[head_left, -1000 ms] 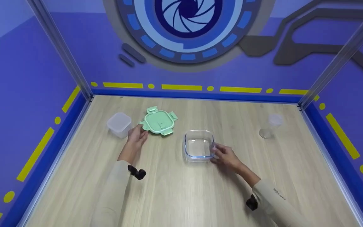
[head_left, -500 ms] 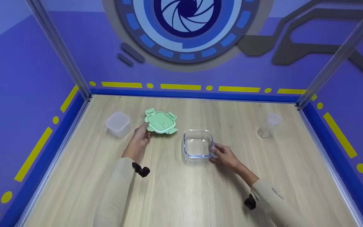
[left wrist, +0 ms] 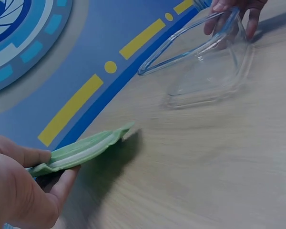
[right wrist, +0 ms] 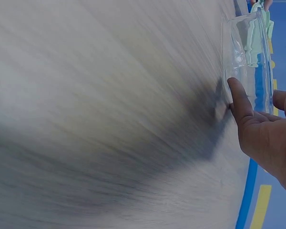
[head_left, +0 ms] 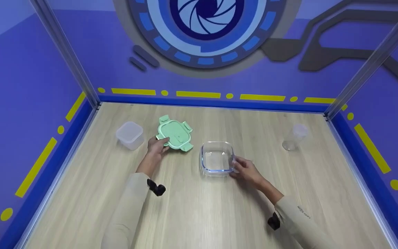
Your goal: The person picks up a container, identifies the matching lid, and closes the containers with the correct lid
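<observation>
My left hand (head_left: 156, 148) pinches the near-left edge of a green snap-on lid (head_left: 174, 133), thumb on top and fingers beneath. In the left wrist view the lid (left wrist: 86, 150) is tilted and held off the table, its shadow below. A square clear glass food container (head_left: 217, 169) stands uncovered on the table, right of the lid. At its right side, my right hand (head_left: 249, 171) holds the wall, the thumb near the rim. The right wrist view shows fingers (right wrist: 239, 93) against the glass container (right wrist: 238, 52).
A frosted plastic tub (head_left: 130, 135) stands left of the lid. Toward the right rear is a small clear jar (head_left: 295, 137) with a whitish top. Walls with metal corner posts border the wooden table (head_left: 199, 214) at the back and sides.
The left hand has taken hold of the green lid, raised it and turned it, shifting slightly right. The right hand and the glass container have stayed in place.
</observation>
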Tool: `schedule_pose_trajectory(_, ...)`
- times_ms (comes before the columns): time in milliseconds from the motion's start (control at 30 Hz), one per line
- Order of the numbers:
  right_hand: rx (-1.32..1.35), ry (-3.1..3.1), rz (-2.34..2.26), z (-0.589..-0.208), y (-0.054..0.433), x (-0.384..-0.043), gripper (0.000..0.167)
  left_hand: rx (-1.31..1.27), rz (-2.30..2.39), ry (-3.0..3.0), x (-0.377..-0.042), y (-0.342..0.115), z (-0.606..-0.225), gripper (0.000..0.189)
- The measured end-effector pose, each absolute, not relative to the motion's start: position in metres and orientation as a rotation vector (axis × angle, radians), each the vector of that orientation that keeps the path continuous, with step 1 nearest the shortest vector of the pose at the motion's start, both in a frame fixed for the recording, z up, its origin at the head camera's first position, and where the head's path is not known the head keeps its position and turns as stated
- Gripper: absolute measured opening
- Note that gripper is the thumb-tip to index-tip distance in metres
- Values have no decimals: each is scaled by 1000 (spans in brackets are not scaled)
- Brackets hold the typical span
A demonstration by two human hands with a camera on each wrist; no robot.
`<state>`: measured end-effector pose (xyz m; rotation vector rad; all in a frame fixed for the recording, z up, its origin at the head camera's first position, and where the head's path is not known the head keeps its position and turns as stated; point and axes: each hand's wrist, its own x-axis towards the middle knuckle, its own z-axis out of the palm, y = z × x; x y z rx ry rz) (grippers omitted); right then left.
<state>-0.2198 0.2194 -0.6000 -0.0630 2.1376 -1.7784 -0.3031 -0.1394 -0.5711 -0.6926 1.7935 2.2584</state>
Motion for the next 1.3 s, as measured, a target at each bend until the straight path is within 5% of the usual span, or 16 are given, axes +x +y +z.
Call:
schedule_pose_trajectory(967,-110,2087,-1823,-602,221,-221,52,179,1764,2773,-264,-75,-527,29)
schedule_pose_trajectory(1300,-70,2101,-1864,-603,219,-217,50,454,1473,3017,-249,-54,-521,35)
